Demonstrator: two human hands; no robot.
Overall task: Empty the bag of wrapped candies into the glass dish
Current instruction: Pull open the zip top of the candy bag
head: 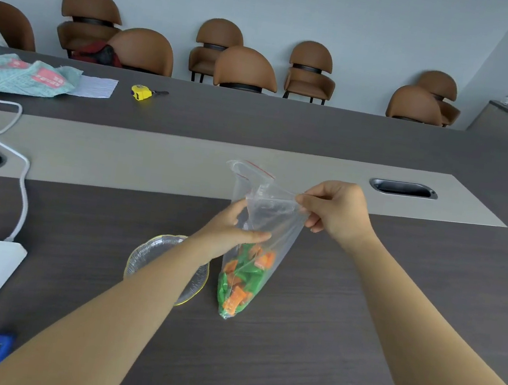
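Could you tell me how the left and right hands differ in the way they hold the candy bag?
The left hand grips the clear bag at mid-height, just above the candies; the right hand pinches its top edge near the red zip strip. The left forearm crosses over the glass dish; the right arm passes over bare table. Both hands are closed on the bag, holding it upright beside the dish.
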